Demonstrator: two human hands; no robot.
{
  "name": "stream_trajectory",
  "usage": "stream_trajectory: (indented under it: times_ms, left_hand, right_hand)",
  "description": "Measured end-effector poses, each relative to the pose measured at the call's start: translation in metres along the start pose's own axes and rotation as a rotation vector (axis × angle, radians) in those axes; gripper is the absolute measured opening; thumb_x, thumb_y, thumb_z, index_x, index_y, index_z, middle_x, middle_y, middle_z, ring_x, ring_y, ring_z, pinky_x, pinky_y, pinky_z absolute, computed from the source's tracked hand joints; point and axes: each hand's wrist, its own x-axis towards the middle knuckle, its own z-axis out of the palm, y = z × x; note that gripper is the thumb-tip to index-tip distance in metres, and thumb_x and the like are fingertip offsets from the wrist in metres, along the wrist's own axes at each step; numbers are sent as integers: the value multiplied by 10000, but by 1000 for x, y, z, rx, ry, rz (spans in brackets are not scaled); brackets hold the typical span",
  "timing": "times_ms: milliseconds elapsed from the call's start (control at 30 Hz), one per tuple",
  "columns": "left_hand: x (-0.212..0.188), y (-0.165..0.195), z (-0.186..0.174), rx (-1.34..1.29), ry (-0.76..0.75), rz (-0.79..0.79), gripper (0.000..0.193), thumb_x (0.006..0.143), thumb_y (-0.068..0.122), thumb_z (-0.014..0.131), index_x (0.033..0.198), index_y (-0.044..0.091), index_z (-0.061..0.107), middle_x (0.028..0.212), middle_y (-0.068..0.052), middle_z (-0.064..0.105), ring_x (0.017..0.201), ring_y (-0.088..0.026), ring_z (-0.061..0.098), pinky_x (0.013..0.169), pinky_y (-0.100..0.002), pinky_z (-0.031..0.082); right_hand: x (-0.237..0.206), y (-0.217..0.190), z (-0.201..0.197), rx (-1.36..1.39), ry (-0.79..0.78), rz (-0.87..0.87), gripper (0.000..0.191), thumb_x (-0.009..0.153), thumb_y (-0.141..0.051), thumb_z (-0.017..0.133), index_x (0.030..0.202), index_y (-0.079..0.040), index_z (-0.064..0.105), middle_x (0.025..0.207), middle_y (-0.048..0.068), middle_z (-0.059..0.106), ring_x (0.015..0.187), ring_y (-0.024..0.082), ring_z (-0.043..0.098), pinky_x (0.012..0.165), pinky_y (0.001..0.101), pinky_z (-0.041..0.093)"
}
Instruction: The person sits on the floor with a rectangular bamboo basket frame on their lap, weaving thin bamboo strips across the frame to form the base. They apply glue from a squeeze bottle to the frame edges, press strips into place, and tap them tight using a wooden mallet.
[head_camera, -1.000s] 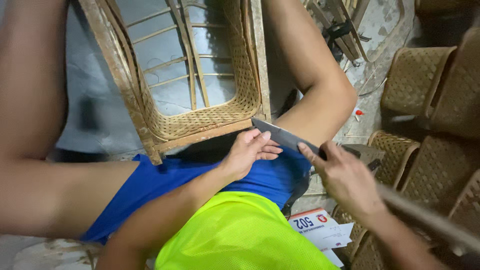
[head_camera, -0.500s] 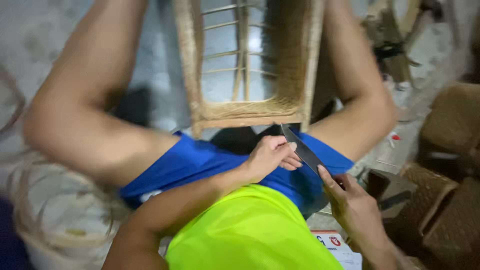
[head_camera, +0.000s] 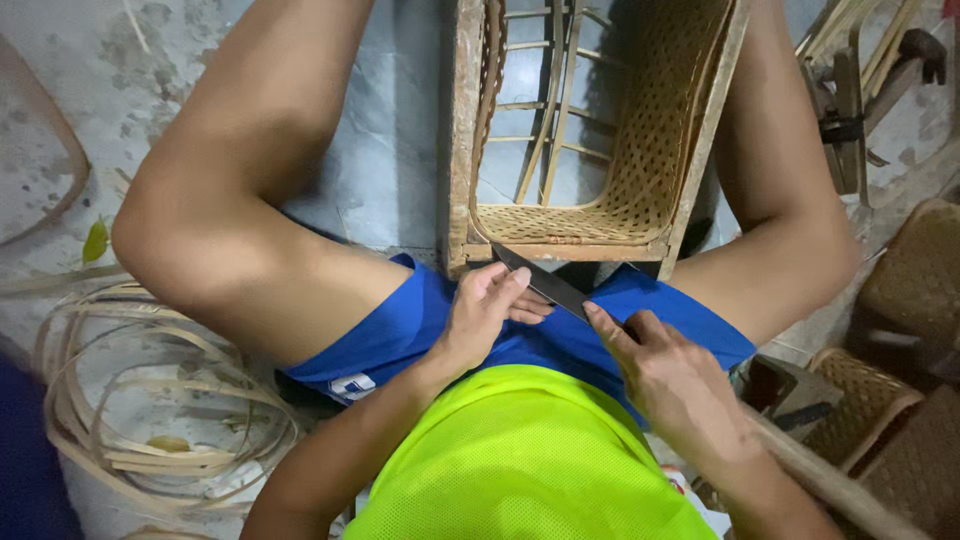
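A person sits on the floor in a neon-yellow shirt (head_camera: 530, 460) and blue shorts (head_camera: 420, 325), knees spread wide. The right hand (head_camera: 665, 370) lies over the near end of a dark knife (head_camera: 545, 282), its fingers closed on the handle and the forefinger stretched along the back of the blade. The left hand (head_camera: 485, 310) rests just beside it, fingers curled together with their tips touching the blade near its middle. The knife slants from the right hand up and to the left, and its tip touches the near edge of a cane frame (head_camera: 575, 245) that stands between the legs. The frame has pale wooden rails, a woven cane panel on its right inner side and thin rods crossing its open middle; grey floor shows through it.

At the person's left, loose cane strips (head_camera: 150, 400) lie coiled on the floor, well apart from the hands. At the right, woven pieces (head_camera: 880, 400) are stacked near the right knee. Farther off, at the upper right, a wooden tool (head_camera: 860, 110) lies on the floor.
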Motion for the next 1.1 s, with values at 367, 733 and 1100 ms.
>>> stream_trajectory:
  times_ms: [367, 733, 1100]
  left_hand:
    - [-16, 20, -4, 674, 68, -106, 410, 1094, 288, 568, 995, -85, 705, 897, -205, 810, 772, -269, 797, 650, -321, 614]
    - [71, 133, 80, 2196, -176, 712, 369, 844, 99, 601, 1201, 6, 597, 910, -156, 721, 764, -290, 745, 563, -408, 588]
    - [229, 342, 25, 1050, 49, 972, 161, 1058, 137, 620, 1074, 44, 751, 965, -76, 793, 888, -129, 717, 784, -311, 567]
  right_hand:
    - [-5, -10, 78, 195, 298, 62, 694, 798, -54, 720, 1440, -279, 581, 991, 121, 633, 822, 310, 650, 686, 421, 550]
    - [32, 65, -94, -580, 736, -433, 616, 820, -209, 665, 1428, -207, 567, 1344, 87, 632, 1220, 252, 627, 968, 410, 556]
    - [178, 148, 57, 543, 817, 119, 949, 919, -240, 748, 1611, -22, 137, 1460, 376, 469, 1304, 538, 520, 1049, 514, 444]
